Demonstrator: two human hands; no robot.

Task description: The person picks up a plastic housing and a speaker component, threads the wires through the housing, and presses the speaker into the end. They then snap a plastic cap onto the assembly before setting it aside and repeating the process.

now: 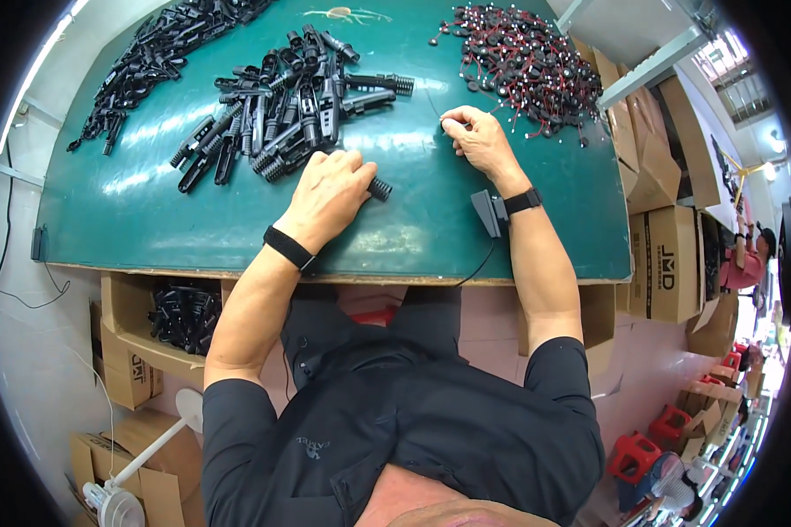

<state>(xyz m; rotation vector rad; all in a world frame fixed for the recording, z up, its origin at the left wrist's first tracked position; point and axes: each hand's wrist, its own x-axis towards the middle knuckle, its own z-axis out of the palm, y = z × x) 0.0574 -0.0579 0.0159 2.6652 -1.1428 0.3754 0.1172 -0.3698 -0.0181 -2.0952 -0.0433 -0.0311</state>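
Note:
On the green tabletop, my left hand (330,195) is closed round a black plastic part, and its ribbed, spring-like end (380,188) sticks out past the thumb. The rest of that part is hidden under my fingers. To the right, my right hand (479,140) has thumb and forefinger pressed together in a pinch. What lies between those fingertips is too small to make out; a thin dark line runs up from near them. Just beyond my left hand lies a heap of black handle-like parts with ribbed ends (308,110).
Small round black pieces with red wires (532,70) are piled at the far right. More black parts (163,57) lie far left. A shelf under the table holds a bin of black pieces (185,316). Cardboard boxes (668,263) stand at right; a grey device (488,213) sits by my right wrist.

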